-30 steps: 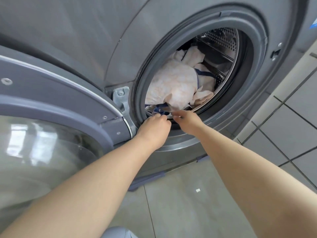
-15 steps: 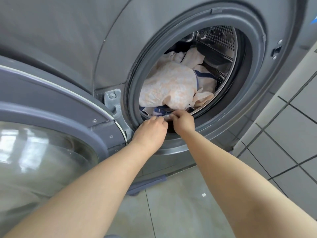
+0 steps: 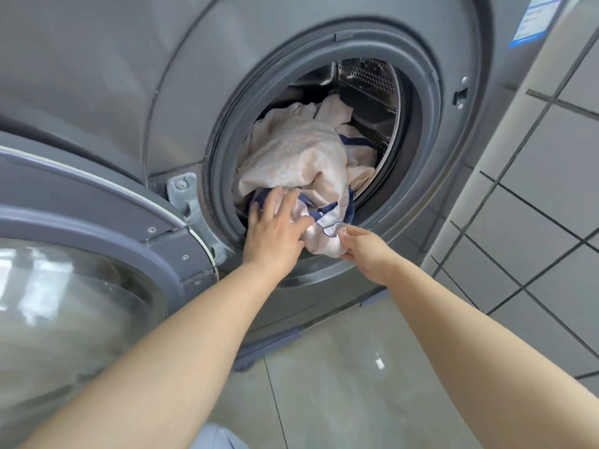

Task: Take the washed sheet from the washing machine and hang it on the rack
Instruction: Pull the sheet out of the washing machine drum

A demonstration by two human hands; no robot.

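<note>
Early stage — your right hand (image 3: 363,251) pinches the sheet (image 3: 298,157) edge, left hand (image 3: 275,228) spread open on it; bulk remains in the washing machine (image 3: 453,189) — hanging outstanding.

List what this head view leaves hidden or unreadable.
- Rack: nowhere in the head view.
- Sheet: most of it bunched inside the drum, so its full extent is hidden.
- Right hand: its grip on the sheet corner is partly hidden by cloth.
- Label: cut off by the top edge, print too small.

Crumpled pale sheet (image 3: 298,157), navy-trimmed, bunched in washing machine (image 3: 324,34) drum; corner spilling out.
</note>
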